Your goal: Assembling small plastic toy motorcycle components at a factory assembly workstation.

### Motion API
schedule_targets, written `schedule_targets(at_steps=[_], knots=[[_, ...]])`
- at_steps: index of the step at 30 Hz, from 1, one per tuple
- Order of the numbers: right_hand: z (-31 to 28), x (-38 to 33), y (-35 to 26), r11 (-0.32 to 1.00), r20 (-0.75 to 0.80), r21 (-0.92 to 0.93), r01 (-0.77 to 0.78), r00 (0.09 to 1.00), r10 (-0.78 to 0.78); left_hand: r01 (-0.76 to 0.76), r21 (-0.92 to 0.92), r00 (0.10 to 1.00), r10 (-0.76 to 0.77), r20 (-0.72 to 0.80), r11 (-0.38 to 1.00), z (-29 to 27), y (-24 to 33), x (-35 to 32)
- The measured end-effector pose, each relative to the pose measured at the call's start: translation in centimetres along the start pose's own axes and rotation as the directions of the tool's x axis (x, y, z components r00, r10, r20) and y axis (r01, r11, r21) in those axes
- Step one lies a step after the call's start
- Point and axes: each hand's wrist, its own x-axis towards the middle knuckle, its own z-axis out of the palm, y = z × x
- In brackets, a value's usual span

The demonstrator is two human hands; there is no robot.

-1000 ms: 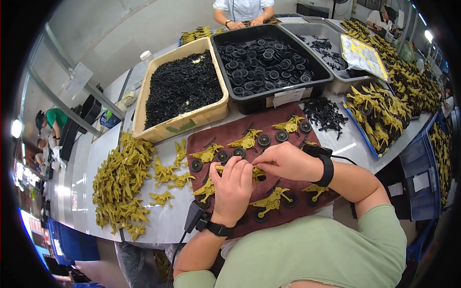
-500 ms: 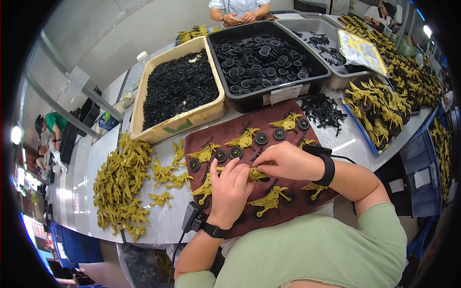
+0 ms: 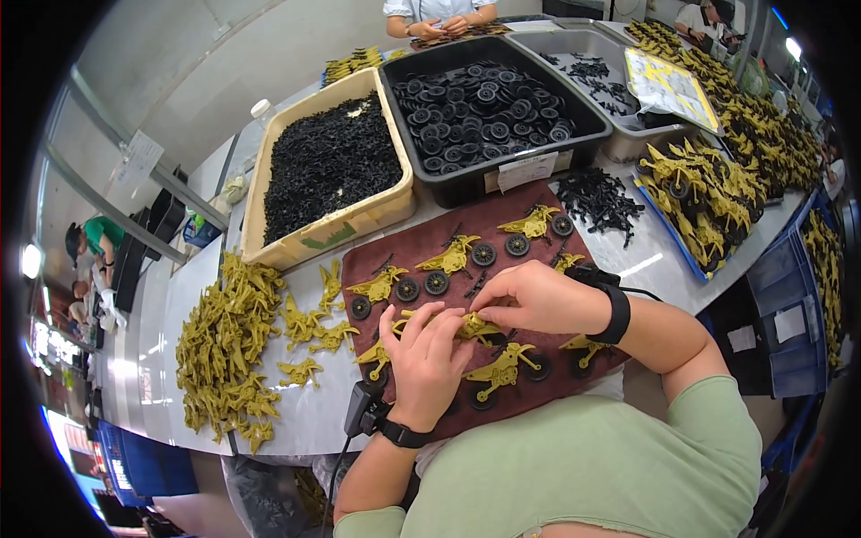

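My left hand [image 3: 428, 356] and my right hand [image 3: 525, 299] meet over a dark red mat [image 3: 414, 254], both pinching one olive plastic motorcycle body [image 3: 473, 327]. Around them on the mat lie several olive motorcycle bodies, one at the upper left [image 3: 380, 285], and loose black wheels [image 3: 437, 282]. Just below my hands sits a motorcycle with wheels on it [image 3: 504, 368]. Each wrist wears a black band.
A beige bin of small black parts [image 3: 328, 166] and a black bin of wheels [image 3: 484, 99] stand behind the mat. A heap of olive bodies [image 3: 224, 345] lies left; a blue tray of finished ones [image 3: 704, 202] right. Another person's hands [image 3: 439, 25] work across the table.
Both hands stay on the same olive body over the mat; the fingers have only shifted slightly around it.
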Motion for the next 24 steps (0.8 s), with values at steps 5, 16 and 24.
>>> schedule_targets(at_steps=[5,16,24], knots=[[-0.1,-0.27,-0.41,1.0,-0.014,0.031,0.002,1.0,-0.002,0.0,-0.007,1.0,-0.001,-0.029,1.0,-0.04,0.28,-0.15],[0.04,-0.23,-0.04,0.999,0.01,0.051,0.006,1.0,-0.007,0.015,0.011,1.0,-0.015,-0.027,1.0,0.44,0.36,-0.02],[-0.04,-0.06,0.02,0.999,0.081,0.031,0.017,0.997,-0.019,-0.032,0.101,0.999,0.032,0.006,0.994,0.48,0.62,-0.13]])
